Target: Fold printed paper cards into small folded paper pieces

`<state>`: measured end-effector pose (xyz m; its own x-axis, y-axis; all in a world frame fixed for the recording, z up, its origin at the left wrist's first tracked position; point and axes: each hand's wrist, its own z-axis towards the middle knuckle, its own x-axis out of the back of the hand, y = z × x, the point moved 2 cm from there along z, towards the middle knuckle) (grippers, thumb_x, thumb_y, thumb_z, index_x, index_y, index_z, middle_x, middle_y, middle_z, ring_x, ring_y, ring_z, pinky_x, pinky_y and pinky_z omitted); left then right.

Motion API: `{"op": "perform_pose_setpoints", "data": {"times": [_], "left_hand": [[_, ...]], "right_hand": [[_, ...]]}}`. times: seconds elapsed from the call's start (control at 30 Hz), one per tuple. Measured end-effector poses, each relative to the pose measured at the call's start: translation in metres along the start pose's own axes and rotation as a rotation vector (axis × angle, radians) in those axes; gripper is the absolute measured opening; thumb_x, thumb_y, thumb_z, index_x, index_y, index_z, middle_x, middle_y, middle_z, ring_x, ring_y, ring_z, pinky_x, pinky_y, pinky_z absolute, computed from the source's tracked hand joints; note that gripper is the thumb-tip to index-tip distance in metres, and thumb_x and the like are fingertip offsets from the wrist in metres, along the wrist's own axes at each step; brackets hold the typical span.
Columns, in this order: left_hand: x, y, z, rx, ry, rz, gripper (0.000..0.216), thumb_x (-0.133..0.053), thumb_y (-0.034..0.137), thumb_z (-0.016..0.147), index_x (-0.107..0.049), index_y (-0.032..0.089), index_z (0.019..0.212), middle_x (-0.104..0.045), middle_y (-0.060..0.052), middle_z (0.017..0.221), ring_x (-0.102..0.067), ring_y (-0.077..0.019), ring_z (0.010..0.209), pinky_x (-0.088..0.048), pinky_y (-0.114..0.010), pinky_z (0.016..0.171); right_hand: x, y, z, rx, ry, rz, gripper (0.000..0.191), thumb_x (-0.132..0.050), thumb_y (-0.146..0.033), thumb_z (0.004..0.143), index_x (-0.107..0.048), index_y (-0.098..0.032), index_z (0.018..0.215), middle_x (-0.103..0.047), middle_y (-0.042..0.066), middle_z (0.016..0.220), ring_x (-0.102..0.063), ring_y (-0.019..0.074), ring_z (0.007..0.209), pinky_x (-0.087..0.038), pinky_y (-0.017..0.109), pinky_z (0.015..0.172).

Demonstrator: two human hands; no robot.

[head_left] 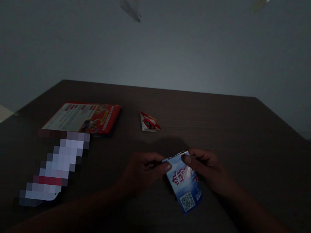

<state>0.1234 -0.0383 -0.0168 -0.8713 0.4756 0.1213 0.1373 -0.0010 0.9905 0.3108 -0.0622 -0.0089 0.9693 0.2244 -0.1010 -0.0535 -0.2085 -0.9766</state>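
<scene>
Between both hands hangs a blue and white printed leaflet [179, 187] with red-outlined lettering and a QR code near its lower edge. My left hand [146, 169] pinches its upper left corner, thumb on the front face. On the upper right, my right hand [207, 166] grips the same edge between thumb and fingers. The leaflet tilts, and its lower right side curls. Fingers behind the paper are hidden. Beyond the hands lies a small folded red and white paper piece [149, 123], touched by neither hand.
A red and white printed box or booklet [88, 118] lies on the dark wooden table [200, 113] at the left. Nearer me is a pale, pixelated object [61, 166], its kind unclear. A wall [179, 52] stands behind the table. The scene is dim.
</scene>
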Motion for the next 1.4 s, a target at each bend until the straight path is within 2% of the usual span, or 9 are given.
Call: {"op": "perform_pose_setpoints", "data": {"times": [0.43,0.77,1.07,1.4], "left_hand": [[0.001,0.004,-0.004,-0.1,0.085,0.15,0.022,-0.059,0.029,0.079,-0.069,0.015,0.066,-0.058,0.002,0.049,-0.05,-0.0079,0.046,-0.036,-0.017,0.045],[0.001,0.006,-0.008,-0.316,0.148,0.269,0.013,-0.064,0.025,0.075,-0.067,0.014,0.069,-0.062,0.0,0.058,-0.052,-0.0086,0.05,-0.038,-0.018,0.047],[0.002,0.009,-0.007,-0.272,0.129,0.282,0.019,-0.059,0.024,0.079,-0.066,0.015,0.064,-0.06,0.001,0.054,-0.052,-0.0084,0.049,-0.038,-0.018,0.048],[0.002,0.005,-0.008,-0.266,0.133,0.156,0.02,-0.06,0.026,0.079,-0.064,0.016,0.062,-0.062,0.0,0.06,-0.055,-0.0096,0.055,-0.041,-0.019,0.052]], "right_hand": [[0.004,0.001,-0.001,0.189,0.107,0.008,0.01,-0.07,-0.031,0.076,-0.072,-0.021,0.079,-0.069,0.0,0.071,-0.06,0.0099,0.063,-0.047,0.02,0.059],[0.006,-0.001,-0.004,0.238,0.182,-0.113,0.014,-0.068,-0.033,0.077,-0.071,-0.02,0.079,-0.069,0.003,0.075,-0.062,0.0136,0.066,-0.05,0.024,0.059],[0.004,-0.003,-0.005,0.246,0.192,-0.139,0.014,-0.068,-0.033,0.077,-0.071,-0.02,0.078,-0.069,0.003,0.074,-0.062,0.0136,0.065,-0.05,0.023,0.057],[0.002,-0.007,-0.008,0.326,0.188,-0.264,0.014,-0.065,-0.033,0.079,-0.071,-0.02,0.079,-0.068,0.003,0.071,-0.061,0.0144,0.063,-0.05,0.025,0.055]]}}
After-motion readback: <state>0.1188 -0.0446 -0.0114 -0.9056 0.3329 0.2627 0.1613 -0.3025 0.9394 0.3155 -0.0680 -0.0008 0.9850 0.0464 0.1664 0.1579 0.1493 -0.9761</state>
